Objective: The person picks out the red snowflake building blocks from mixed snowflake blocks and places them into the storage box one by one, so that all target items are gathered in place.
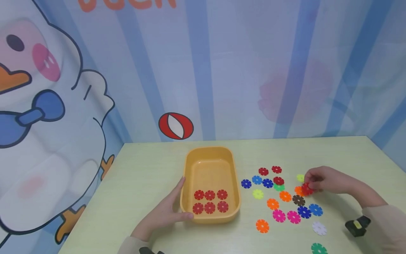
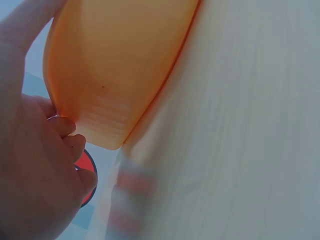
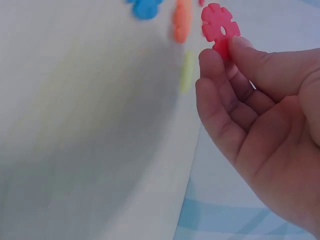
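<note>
A red disc (image 3: 220, 27), flat and notched round its rim, is pinched between thumb and fingertips of the right hand (image 1: 323, 180), just above the loose scatter of discs (image 1: 279, 201) on the bench (image 1: 142, 169); the wrist view shows it lifted clear of the surface. The scatter lies right of the tray (image 1: 235, 190) and holds red, blue, orange, pink, green, yellow, brown and white pieces, three red ones (image 1: 270, 170) among them at its far edge. The tray, orange and shallow, carries six red discs (image 1: 210, 201) in two rows of three at its near end. The left hand (image 1: 165, 211) grips the tray's near left corner, thumb along the front wall, fingers curled against the side. Judgement: red pieces are being sorted into the tray, and the pick-up step is in hand. The next move calls for carrying the disc left over the rim and setting it beside the rows.
</note>
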Demonstrator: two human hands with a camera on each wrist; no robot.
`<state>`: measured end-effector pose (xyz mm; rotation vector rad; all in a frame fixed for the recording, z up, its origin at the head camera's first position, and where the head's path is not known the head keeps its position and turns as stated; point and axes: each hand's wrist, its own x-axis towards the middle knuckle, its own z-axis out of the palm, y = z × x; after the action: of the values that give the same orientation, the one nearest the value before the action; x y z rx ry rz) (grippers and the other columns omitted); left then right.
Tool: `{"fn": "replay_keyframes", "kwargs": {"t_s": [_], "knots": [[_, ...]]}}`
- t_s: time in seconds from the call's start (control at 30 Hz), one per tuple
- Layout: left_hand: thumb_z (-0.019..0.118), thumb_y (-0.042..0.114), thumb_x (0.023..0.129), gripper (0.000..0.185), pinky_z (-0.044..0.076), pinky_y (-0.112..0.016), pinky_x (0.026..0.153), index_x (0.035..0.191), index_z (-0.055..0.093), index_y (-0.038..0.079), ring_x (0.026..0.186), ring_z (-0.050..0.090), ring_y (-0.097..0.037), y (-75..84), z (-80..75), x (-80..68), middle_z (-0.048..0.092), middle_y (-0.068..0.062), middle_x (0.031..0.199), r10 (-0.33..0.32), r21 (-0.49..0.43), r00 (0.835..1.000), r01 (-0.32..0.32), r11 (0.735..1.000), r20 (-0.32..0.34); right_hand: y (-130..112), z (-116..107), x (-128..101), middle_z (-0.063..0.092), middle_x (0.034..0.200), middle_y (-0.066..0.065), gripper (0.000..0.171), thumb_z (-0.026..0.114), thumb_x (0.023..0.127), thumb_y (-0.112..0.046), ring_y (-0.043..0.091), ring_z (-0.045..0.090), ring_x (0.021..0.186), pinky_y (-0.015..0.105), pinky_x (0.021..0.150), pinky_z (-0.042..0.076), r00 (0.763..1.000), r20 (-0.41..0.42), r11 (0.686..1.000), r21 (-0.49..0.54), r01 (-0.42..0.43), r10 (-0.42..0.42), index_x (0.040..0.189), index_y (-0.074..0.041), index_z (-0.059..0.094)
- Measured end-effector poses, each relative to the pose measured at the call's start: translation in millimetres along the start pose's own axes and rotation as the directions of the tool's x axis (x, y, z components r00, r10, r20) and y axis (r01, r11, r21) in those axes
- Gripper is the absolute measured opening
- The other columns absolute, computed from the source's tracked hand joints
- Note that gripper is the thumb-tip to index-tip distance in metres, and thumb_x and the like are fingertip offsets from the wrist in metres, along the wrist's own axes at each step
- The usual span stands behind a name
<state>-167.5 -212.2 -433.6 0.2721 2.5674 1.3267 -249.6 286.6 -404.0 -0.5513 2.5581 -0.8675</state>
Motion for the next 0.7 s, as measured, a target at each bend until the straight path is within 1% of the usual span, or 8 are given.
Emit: {"fn": "replay_keyframes", "kwargs": {"t_s": [0.1, 0.23, 0.4, 0.47, 0.57, 0.7], "knots": [[0.079, 0.050, 0.075, 0.112, 0.017, -0.062, 0.114, 0.156, 0.007, 0.025, 0.149, 0.006, -0.029, 0.6, -0.7, -0.3, 0.006, 0.003, 0.162, -0.006, 0.006, 1.000, 0.006, 1.000, 0.001, -14.1, -2.0, 4.3, 0.059, 0.081, 0.003, 0.008, 0.063, 0.090, -0.008, 0.019, 0.056, 0.072, 0.026, 0.065, 0.053, 0.999, 0.002, 0.998, 0.052, 0.035, -0.035, 0.096, -0.004, 0.060], [0.079, 0.050, 0.074, 0.112, 0.017, -0.062, 0.114, 0.156, 0.007, 0.025, 0.149, 0.006, -0.029, 2.5, -0.7, -0.7, 0.006, 0.003, 0.162, -0.015, 0.004, 1.000, 0.015, 1.000, -0.001, -37.3, -2.6, 11.9, 0.061, 0.083, 0.003, 0.012, 0.064, 0.091, -0.010, 0.022, 0.059, 0.075, 0.029, 0.069, 0.056, 0.994, -0.005, 0.989, 0.098, 0.113, -0.113, 0.100, -0.003, 0.060], [0.079, 0.051, 0.074, 0.111, 0.018, -0.063, 0.113, 0.156, 0.009, 0.027, 0.149, 0.007, -0.030, 4.6, 1.5, -0.6, 0.007, 0.003, 0.162, -0.041, -0.009, 0.999, 0.041, 0.999, -0.002, -69.6, -0.1, 25.6, 0.063, 0.087, 0.006, 0.014, 0.063, 0.093, -0.010, 0.026, 0.061, 0.080, 0.028, 0.073, 0.057, 0.982, -0.010, 0.971, 0.149, 0.186, -0.186, 0.103, -0.001, 0.061], [0.079, 0.052, 0.073, 0.111, 0.019, -0.064, 0.112, 0.156, 0.008, 0.028, 0.149, 0.007, -0.030, 5.1, 1.9, -1.0, 0.007, 0.003, 0.162, -0.050, -0.009, 0.999, 0.050, 0.999, 0.001, -84.8, 2.9, 33.6, 0.064, 0.089, 0.007, 0.014, 0.062, 0.093, -0.011, 0.026, 0.062, 0.082, 0.027, 0.075, 0.057, 0.978, -0.012, 0.964, 0.167, 0.207, -0.208, 0.103, -0.001, 0.061], [0.079, 0.051, 0.073, 0.112, 0.018, -0.063, 0.113, 0.156, 0.008, 0.028, 0.149, 0.007, -0.030, 4.4, 1.3, -1.9, 0.007, 0.003, 0.162, -0.043, -0.005, 0.999, 0.043, 0.999, 0.000, -111.3, 9.7, 47.4, 0.065, 0.093, 0.007, 0.015, 0.061, 0.094, -0.012, 0.026, 0.064, 0.086, 0.029, 0.078, 0.058, 0.974, -0.021, 0.954, 0.198, 0.227, -0.228, 0.104, -0.001, 0.061], [0.079, 0.049, 0.074, 0.112, 0.018, -0.061, 0.114, 0.156, 0.008, 0.027, 0.149, 0.007, -0.030, 3.4, 0.2, -1.6, 0.006, 0.002, 0.162, -0.026, -0.004, 1.000, 0.026, 1.000, -0.002, -147.7, 20.6, 65.4, 0.066, 0.092, 0.007, 0.016, 0.061, 0.094, -0.013, 0.024, 0.063, 0.084, 0.032, 0.076, 0.058, 0.964, -0.040, 0.935, 0.236, 0.264, -0.262, 0.105, -0.001, 0.062]]}}
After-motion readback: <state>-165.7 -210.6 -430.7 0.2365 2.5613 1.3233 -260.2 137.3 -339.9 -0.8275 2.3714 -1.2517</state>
